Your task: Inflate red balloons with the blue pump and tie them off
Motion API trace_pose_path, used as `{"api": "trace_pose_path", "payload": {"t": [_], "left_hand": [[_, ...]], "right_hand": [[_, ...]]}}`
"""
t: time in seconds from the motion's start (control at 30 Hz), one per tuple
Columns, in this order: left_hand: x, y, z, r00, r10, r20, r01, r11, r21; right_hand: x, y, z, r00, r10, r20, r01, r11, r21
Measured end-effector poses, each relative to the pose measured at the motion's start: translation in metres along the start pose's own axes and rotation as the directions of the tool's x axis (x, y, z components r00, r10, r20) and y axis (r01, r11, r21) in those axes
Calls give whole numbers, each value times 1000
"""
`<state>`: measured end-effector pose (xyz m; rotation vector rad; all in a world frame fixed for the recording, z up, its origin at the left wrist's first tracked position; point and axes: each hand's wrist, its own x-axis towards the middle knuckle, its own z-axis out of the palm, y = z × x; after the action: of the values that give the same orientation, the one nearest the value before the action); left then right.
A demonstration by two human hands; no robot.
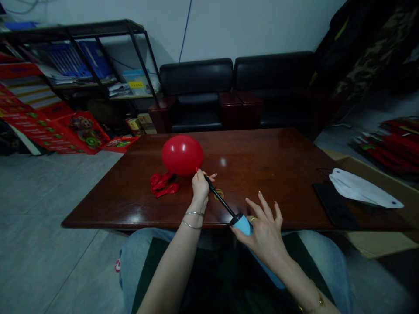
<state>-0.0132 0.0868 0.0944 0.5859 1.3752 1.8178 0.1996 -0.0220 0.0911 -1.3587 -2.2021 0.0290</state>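
An inflated red balloon (182, 155) hangs just above the brown table (255, 161), its neck pinched in my left hand (200, 185) around the tip of a hand pump. The pump's black rod runs down to the right into its blue body (242, 224). Against that blue body rests my right hand (264, 231), thumb on the near side, the other fingers spread and raised. Several deflated red balloons (163, 185) lie on the table left of my left hand. Some yellow rubber bands (219, 194) lie behind the rod.
At the table's right lie a black flat object (334, 205) and a white elongated item (363, 187), beside a cardboard box (386, 174). Black sofas (198, 78) stand beyond the table. A shelf (81, 30) and red boxes (42, 117) are at the left.
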Motion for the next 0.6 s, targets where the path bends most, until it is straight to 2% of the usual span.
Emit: {"api": "trace_pose_path", "payload": {"t": [0.1,0.23,0.33,0.6], "left_hand": [[-13,-2,3,1000,-4,6,4,1000,-5],[-35,-12,12,994,-30,101,27,999,38],[-43,-20,15,992,-54,114,46,997,69],[-43,-27,12,993,-44,112,34,995,91]], "right_hand": [[12,-4,3,1000,-3,-5,3,1000,1],[40,-16,14,999,32,-18,-32,999,35],[52,-22,22,998,57,-2,-56,996,64],[46,-17,31,997,78,18,-79,995,64]]}}
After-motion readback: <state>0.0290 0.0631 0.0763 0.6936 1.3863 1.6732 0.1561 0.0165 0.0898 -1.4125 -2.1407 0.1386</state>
